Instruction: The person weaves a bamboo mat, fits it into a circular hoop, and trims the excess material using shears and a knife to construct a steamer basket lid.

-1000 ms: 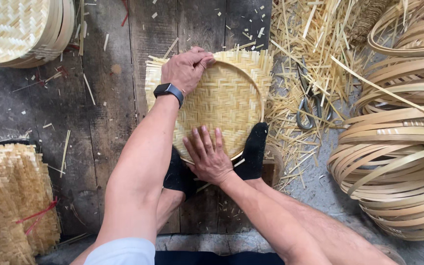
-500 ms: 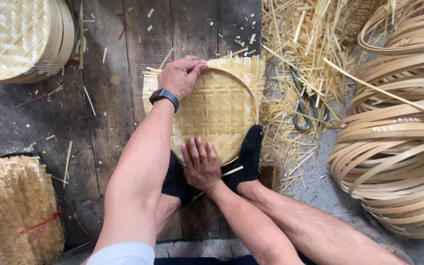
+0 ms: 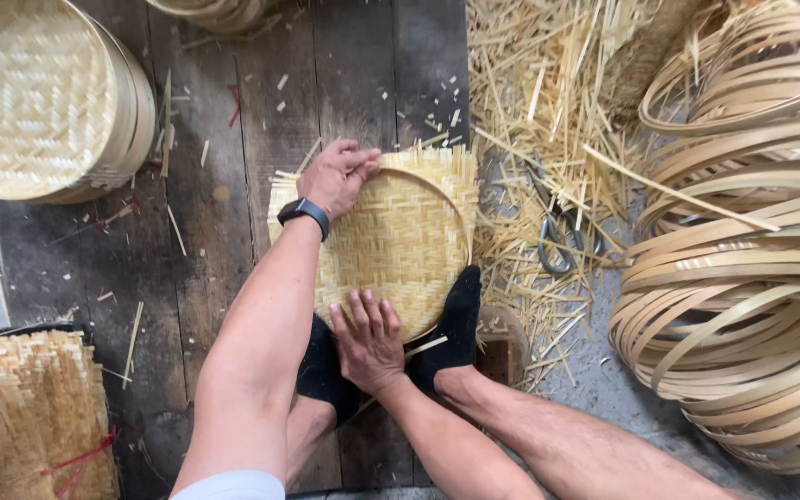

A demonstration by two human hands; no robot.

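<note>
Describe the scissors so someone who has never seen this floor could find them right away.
Start at the big stack of bamboo hoops on the right, then look left into the loose straw. The scissors lie there, right of the woven mat: the only dark metal thing among pale strips.

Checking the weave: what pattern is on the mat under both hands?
The woven mat is pale straw-yellow with a herringbone-like twill weave, seen in the head view.
</note>
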